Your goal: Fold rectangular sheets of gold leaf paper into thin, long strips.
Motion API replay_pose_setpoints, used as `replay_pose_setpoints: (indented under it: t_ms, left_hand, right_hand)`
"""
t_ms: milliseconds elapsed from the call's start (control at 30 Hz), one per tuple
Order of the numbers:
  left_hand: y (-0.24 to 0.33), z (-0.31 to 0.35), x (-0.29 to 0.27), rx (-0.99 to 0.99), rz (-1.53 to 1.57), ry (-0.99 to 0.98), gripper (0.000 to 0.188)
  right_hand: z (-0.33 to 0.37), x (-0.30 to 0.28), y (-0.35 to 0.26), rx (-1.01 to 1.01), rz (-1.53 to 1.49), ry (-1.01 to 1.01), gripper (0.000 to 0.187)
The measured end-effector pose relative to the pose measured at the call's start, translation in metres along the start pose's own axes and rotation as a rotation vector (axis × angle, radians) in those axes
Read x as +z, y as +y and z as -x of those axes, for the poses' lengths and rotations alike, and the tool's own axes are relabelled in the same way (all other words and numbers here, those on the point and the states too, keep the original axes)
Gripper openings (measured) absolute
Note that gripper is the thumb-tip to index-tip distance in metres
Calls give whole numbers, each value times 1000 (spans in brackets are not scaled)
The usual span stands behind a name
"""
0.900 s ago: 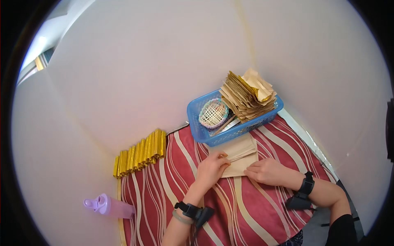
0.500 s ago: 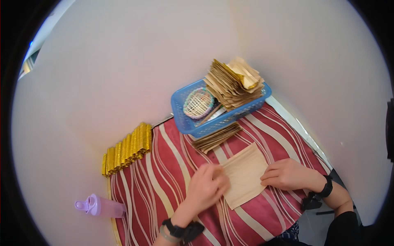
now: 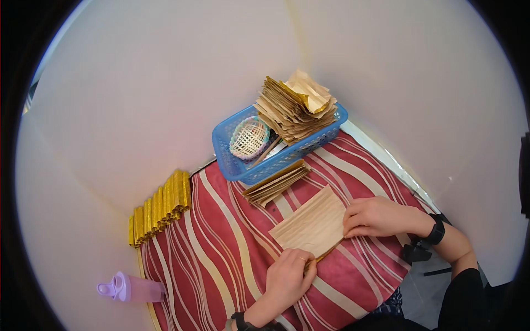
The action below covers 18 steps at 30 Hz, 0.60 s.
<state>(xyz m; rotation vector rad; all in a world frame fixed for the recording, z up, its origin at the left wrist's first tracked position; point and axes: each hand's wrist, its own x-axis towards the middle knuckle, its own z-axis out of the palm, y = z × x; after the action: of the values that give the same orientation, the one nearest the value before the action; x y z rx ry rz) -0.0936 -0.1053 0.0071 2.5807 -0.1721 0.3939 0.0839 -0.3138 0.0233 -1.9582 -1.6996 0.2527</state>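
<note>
A tan paper sheet (image 3: 309, 220) with faint creases lies on the striped cloth. Its near edge is raised or turned, and a thin line of gold shows under it. My left hand (image 3: 290, 278), with a ring on one finger, pinches the sheet at its near left corner. At the right edge, the closed fingers of my right hand (image 3: 372, 217) grip the same sheet. A stack of folded tan papers (image 3: 277, 183) rests just beyond the sheet, against the basket.
A blue plastic basket (image 3: 223, 144) holds a thick pile of tan and gold papers (image 3: 295, 107) and a small woven basket (image 3: 249, 138). Gold paper rolls (image 3: 160, 208) are stacked at the left edge, near a purple bottle (image 3: 132, 288). Pale walls enclose the red striped cloth (image 3: 221, 237).
My left hand has moved from the sheet's left side down to its near corner and closed there. The near edge now shows gold beneath. The whole view has shifted slightly.
</note>
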Motion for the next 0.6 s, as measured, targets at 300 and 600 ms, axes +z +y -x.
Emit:
replay_pose_setpoints:
  t_ms: [300, 600]
  left_hand:
    - [-2, -2, 4, -137, -2, -45, 15]
    - [-5, -2, 4, 48, -197, -227, 48]
  right_hand:
    - [-5, 20, 5, 204, -39, 47, 18]
    - [-8, 36, -7, 246, 178, 144, 38]
